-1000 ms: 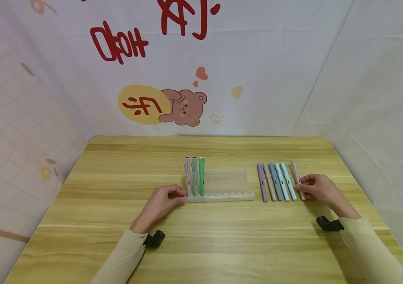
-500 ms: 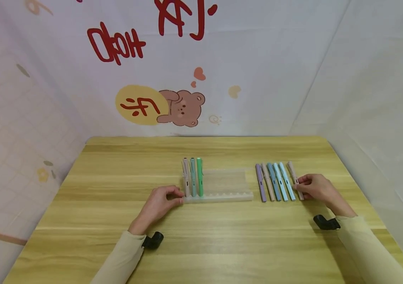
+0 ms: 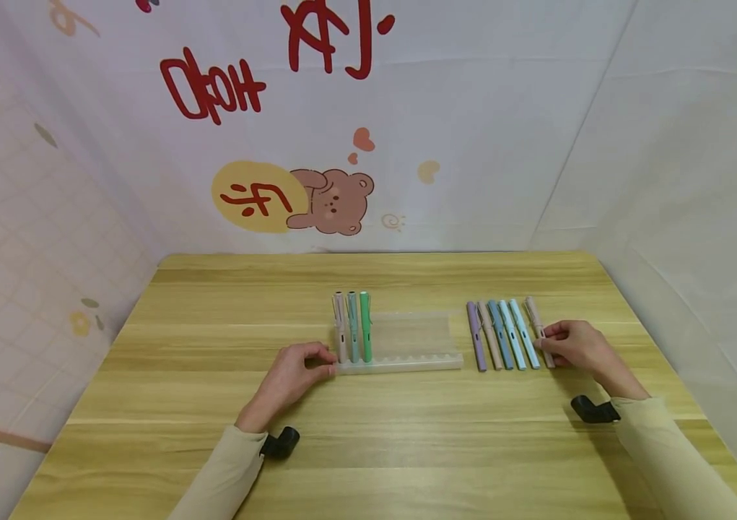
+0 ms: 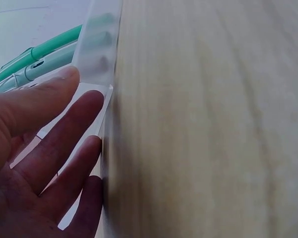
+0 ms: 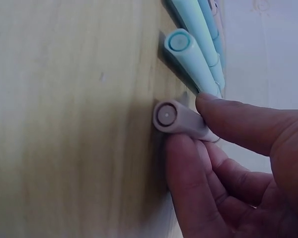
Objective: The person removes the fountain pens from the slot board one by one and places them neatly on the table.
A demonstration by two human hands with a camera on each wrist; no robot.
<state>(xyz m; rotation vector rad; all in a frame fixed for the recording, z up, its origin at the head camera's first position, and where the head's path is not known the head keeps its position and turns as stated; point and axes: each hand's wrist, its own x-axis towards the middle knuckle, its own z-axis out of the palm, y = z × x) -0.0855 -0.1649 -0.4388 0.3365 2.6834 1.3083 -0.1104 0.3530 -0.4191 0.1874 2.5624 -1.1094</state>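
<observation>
My right hand (image 3: 577,345) pinches a pale pink fountain pen (image 3: 533,314) between thumb and fingers. That pen lies on the table, its near end facing the camera in the right wrist view. Beside it lies a light blue pen (image 5: 201,64), close to my thumb tip. At the left end of a translucent pen rack (image 3: 407,362), my left hand (image 3: 293,372) touches the corner with thumb and fingertips. Its fingers are fairly straight in the left wrist view. Standing in the rack's left slots are a greyish-pink pen (image 3: 341,332), a teal pen (image 3: 353,332) and a green pen (image 3: 365,328).
Left of the pinched pen, several more capped pens lie in a row, with a purple pen (image 3: 477,339) at the row's far left. A clear flat sheet (image 3: 413,334) extends behind the rack. The wooden table (image 3: 368,440) ends at a printed cloth wall (image 3: 472,144).
</observation>
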